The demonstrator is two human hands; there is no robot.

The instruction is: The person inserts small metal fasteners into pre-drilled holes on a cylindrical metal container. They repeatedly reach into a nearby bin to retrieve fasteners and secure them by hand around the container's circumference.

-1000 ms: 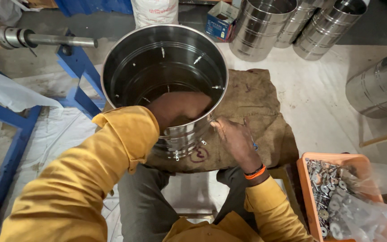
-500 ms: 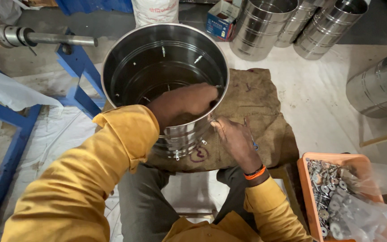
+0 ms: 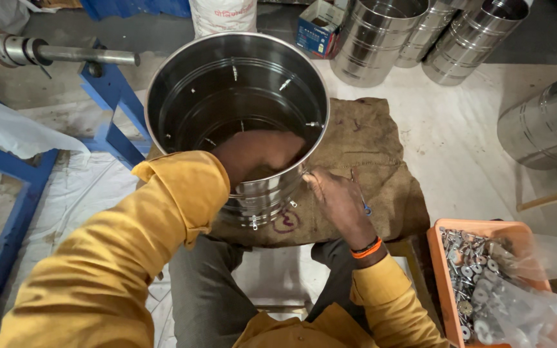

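Note:
A large steel drum (image 3: pixel 162 96) stands open on a burlap cloth (image 3: pixel 381 161) in front of my knees. My left hand (image 3: pixel 259 151) reaches over the near rim and rests against the inside wall; its fingers are hidden. My right hand (image 3: pixel 338 200) is outside the drum, fingertips pinched together at a small fastener on the outer wall near the rim. A thin tool with a blue end (image 3: pixel 366 207) lies along the far side of that hand. Several small bolts stick through the drum's inner wall.
An orange tray (image 3: pixel 472 227) of washers and screws sits at my right, with a clear plastic bag (image 3: pixel 536 309) over it. More steel drums (image 3: pixel 369 45) stand behind and at the right (image 3: pixel 549 122). A blue metal frame (image 3: pixel 107 96) and a steel shaft (image 3: pixel 66 55) are at left.
My left hand shifted slightly inside the drum, first toward the right wall and then back. My right hand has stayed at the outer wall.

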